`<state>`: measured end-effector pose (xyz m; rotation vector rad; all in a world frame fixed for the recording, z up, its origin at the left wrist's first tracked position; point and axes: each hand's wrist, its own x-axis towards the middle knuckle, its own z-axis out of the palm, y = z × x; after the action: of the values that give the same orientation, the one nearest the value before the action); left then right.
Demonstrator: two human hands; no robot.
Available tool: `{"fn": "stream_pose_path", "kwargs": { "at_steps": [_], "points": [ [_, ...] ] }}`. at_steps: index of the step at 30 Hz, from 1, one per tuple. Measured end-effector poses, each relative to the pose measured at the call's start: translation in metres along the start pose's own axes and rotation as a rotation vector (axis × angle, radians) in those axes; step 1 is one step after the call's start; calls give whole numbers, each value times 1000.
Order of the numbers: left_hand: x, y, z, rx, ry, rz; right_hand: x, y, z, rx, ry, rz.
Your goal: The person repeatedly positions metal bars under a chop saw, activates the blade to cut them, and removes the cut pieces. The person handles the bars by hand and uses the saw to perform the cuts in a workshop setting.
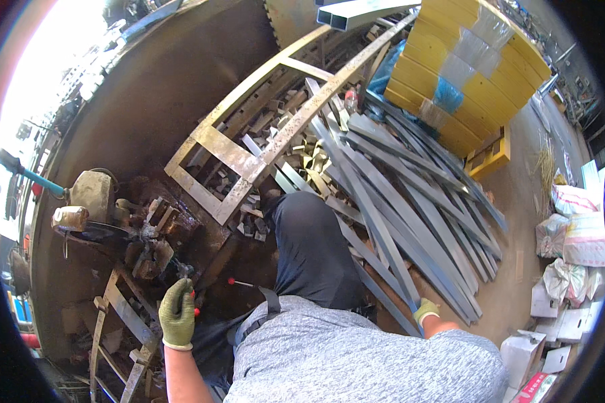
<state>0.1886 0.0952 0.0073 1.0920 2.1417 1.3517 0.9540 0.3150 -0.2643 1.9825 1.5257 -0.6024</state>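
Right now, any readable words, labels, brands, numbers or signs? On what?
None legible.
Red-and-white carton, lower right: printed characters, too small to read reliably.
White sacks, right: reddish print, too blurred.
Metal tubes: no text visible.
Yellow slatted panel: none visible.

Down and ahead we look from the wearer's head, fisheye-wide, close over the grey shirt (pixel 356 356), bars (pixel 374 230) farther out, the left edge probably too glaring to read.

Had left hand (pixel 177 314) at red-knobbed lever (pixel 232 281), lower left of frame. Gripped grey tube (pixel 372 221) near its end with right hand (pixel 426 310), lower right of centre.
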Motion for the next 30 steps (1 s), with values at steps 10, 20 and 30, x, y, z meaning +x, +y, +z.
{"fn": "stream_pose_path", "kwargs": {
  "at_steps": [10, 20, 30],
  "points": [
    [-23, 21, -11, 39, 166, 91, 122, -128, -39, 39, 91, -101],
    [52, 69, 9, 262, -37, 264, 131, -483, -319, 1042, 456, -745],
    [306, 51, 187, 732, -379, 396, 108, -724, -562, 943, 775, -845]
  ]
}}
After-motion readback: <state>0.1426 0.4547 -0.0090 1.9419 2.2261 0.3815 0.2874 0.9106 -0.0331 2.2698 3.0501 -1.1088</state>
